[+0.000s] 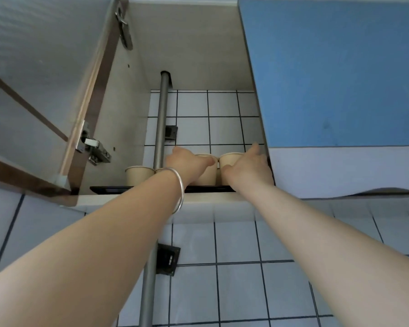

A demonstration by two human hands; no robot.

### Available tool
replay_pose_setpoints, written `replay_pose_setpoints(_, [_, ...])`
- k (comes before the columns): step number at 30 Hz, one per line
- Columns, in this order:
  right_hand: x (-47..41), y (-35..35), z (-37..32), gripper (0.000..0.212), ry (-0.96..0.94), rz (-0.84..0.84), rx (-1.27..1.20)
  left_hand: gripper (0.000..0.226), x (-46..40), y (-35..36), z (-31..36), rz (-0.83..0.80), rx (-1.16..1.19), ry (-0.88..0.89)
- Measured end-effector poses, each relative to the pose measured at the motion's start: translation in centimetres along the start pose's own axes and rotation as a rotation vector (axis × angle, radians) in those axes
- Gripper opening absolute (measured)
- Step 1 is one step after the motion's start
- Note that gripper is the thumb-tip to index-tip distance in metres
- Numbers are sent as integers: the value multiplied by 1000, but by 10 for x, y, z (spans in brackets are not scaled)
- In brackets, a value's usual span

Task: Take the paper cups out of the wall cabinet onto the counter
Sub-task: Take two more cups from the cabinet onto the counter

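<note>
Several beige paper cups stand in a row on a dark tray (pixel 109 190) on the floor of the open wall cabinet. The leftmost cup (pixel 139 175) stands free. My left hand (pixel 189 164), with a silver bangle on its wrist, wraps around the middle cup (pixel 209 176), thumb at its rim. Around the rightmost cup (pixel 230 158) lies my right hand (pixel 252 166), thumb in front and fingers behind it. Both cups still rest on the tray. One more cup is mostly hidden behind my left wrist. The counter is out of view.
The cabinet's left door (pixel 40 95) hangs open, with hinges (pixel 93 147) on its inner edge. A closed blue door (pixel 335 74) borders the opening on the right. A grey vertical pipe (pixel 162 119) runs through the cabinet just left of my left hand. White tiled wall lies below.
</note>
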State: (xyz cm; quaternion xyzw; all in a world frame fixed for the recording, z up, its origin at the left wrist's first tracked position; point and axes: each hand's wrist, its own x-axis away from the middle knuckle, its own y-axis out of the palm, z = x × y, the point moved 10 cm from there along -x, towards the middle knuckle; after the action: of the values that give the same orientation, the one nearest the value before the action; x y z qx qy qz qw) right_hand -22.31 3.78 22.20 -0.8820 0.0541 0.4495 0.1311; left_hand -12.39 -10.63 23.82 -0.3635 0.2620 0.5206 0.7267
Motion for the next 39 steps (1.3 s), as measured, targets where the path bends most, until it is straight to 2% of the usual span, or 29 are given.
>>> replay_pose_setpoints(4, [-14,11,10,93,94,-68,26,78,-8,17,4,-134,-51,-17])
replay_pose_setpoints(7, [-15,17,15,85,128,-117,44,67,-11,24,7,-177,-103,-14])
replay_pose_setpoints(11, [-16,20,19,67,103,-121,-21,81,-18,28,-2,-141,-26,-61])
replay_pose_setpoints(18, [-10,5,8,77,15,-59,-206,93,-19,10,5,-44,167,51])
replay_pose_setpoints(24, [7,-24,-22,96,-116,-7,-410,92,5,-37,29,73,301,189])
replay_pose_setpoints(29, [30,-30,-33,93,-102,-77,-612,93,29,-60,36,112,410,212])
replay_pose_setpoints(33, [49,-19,-32,90,-18,-143,-767,88,57,-76,33,136,363,179])
replay_pose_setpoints(37, [83,-9,-37,97,66,-259,-987,74,102,-91,27,86,375,112])
replay_pose_setpoints(39, [106,-6,-42,87,70,-324,-1099,74,130,-105,19,104,342,63])
